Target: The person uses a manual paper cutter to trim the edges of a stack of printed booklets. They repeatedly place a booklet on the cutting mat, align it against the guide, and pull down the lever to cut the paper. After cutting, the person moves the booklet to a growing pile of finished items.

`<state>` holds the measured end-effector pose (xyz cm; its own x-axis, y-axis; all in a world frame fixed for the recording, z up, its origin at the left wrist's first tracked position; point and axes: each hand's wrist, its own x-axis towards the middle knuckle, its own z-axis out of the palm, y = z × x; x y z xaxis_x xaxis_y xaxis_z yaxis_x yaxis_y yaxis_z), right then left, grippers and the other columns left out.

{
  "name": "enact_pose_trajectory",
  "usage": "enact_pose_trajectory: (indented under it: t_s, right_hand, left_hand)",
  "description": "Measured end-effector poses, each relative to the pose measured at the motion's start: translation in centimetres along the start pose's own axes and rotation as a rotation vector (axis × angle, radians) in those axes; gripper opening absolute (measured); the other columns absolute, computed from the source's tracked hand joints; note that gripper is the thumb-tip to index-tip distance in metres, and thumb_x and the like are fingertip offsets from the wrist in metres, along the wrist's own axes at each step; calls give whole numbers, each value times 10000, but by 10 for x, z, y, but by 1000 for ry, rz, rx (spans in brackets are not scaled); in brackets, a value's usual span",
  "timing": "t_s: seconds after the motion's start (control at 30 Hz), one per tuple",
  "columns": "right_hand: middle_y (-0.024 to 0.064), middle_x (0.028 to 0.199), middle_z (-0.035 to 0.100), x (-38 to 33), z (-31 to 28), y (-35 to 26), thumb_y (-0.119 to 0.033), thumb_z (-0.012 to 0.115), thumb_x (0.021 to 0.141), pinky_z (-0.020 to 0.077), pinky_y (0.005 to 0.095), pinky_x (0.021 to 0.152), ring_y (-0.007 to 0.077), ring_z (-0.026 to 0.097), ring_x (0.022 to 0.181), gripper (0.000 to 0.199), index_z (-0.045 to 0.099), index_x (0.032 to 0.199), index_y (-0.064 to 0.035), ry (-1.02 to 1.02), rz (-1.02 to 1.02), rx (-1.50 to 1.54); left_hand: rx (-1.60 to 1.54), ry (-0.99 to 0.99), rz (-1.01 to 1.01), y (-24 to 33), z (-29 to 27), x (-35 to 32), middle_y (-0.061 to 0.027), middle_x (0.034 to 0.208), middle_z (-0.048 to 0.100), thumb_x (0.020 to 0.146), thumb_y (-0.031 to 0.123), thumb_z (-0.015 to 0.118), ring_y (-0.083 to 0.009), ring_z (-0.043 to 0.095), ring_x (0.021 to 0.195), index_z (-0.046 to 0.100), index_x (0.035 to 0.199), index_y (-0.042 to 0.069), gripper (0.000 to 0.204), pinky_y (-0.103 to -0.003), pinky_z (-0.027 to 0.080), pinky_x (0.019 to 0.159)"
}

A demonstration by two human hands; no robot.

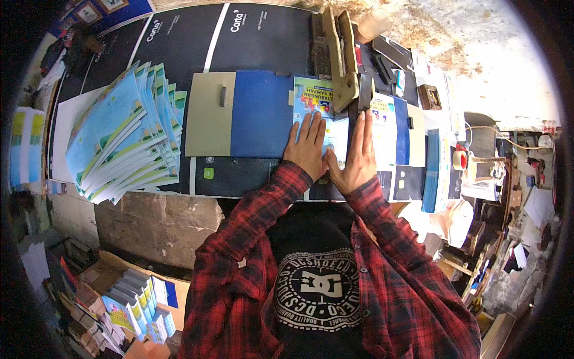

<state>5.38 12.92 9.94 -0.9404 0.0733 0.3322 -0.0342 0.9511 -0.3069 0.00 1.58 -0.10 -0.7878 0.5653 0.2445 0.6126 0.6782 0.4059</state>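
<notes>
My left hand (307, 146) lies flat on a light-blue printed sheet (305, 90), its fingers stretched away from me. Beside it, my right hand (357, 157) is extended too, standing more on its edge, with the fingertips at a dark upright strip (365, 94). The two thumbs come close together over the sheet. Left of the sheet is a blue board (258, 113), with a beige panel (209, 113) beyond it. Another printed sheet (384, 119) shows right of my right hand. A worn wooden bar piece (342, 60) stands just beyond the hands.
A fanned stack of blue-green printed sheets (128, 134) covers the table's left. On the right are a blue stack of sheets (431, 170), a small brown box (429, 97) and a tape roll (459, 160). Bound booklets (134, 299) sit low at the left.
</notes>
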Motion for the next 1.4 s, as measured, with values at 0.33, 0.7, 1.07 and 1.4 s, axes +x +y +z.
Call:
enact_pose_trajectory:
  t_s: [0.33, 0.7, 1.07, 1.4]
  right_hand:
    - [219, 923, 711, 102, -103, 66, -480, 543, 975, 542, 340, 719, 282, 699, 804, 531, 669, 1181, -8, -432, 270, 568]
    - [292, 1425, 399, -58, 40, 210, -430, 749, 778, 309, 487, 1133, 447, 344, 1356, 853, 392, 1449, -43, -227, -41, -241]
    - [136, 1640, 89, -49, 137, 100, -384, 584, 881, 214, 514, 1191, 370, 98, 1504, 751, 304, 1539, -152, -178, 129, 389]
    - [181, 1606, 204, -23, 47, 87, -364, 653, 841, 235, 554, 1170, 415, 200, 1474, 799, 308, 1531, -155, -318, 221, 92]
  left_hand:
    - [56, -30, 38, -1, -1, 4, -188, 1578, 274, 963, 504, 447, -358, 249, 1461, 385, 1457, -3, 710, -539, 212, 1166]
    - [-1042, -21, -776, -43, -20, 39, -127, 939, 723, 905, 375, 695, -186, 674, 816, 693, 1027, -68, 459, -323, 516, 768]
    - [-1283, 94, -1102, -145, -82, 0, -142, 975, 703, 920, 163, 698, -205, 700, 782, 638, 1123, -111, 346, -318, 591, 681]
    - [-1270, 69, -1123, -127, -62, 12, -115, 987, 714, 902, 185, 729, -181, 694, 763, 658, 1123, -72, 347, -310, 571, 630]
